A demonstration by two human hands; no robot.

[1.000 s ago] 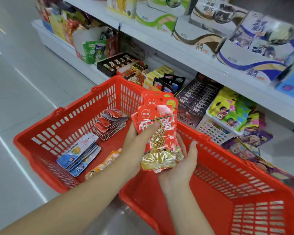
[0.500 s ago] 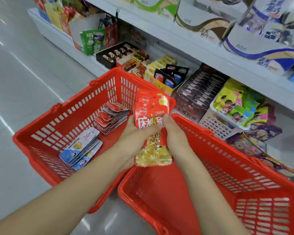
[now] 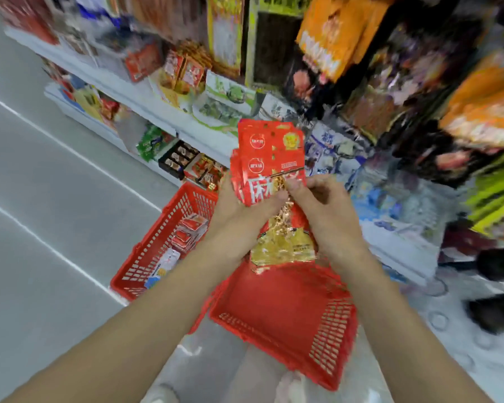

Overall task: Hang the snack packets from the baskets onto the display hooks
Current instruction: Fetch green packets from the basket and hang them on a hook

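Left hand: my left hand (image 3: 245, 212) clasps the stack of red snack packets (image 3: 271, 152) from its left edge, with the thumb laid across the front.
Right hand: my right hand (image 3: 325, 210) pinches the front of the same stack near its middle, its thumb tip just beside the left thumb.
Packets: the stack stands upright between my hands, above the near basket (image 3: 288, 312) and in front of the shelves. The header ends point up and are fanned a little, so two round logos show one above the other.
Far basket: the far basket (image 3: 154, 245) holds a pile of small red packets (image 3: 191, 226) and some white-and-blue ones (image 3: 163, 264).
Display: orange bags (image 3: 326, 36) hang up and to the right. That whole area is smeared, and I cannot make out a single hook.
Step, as I judge it: separating one packet from the front of the stack, ready to hang.
Doing it well: I would let the left hand carry the stack's weight and slide only the front packet upward with the right thumb, so its header comes free of the rest. I would grip it by the stiff header rather than the soft belly, and find the hook by eye before reaching.
Risk: the glossy film is likely slippery. Two packets may lift together, or the rear ones may drop into the basket.
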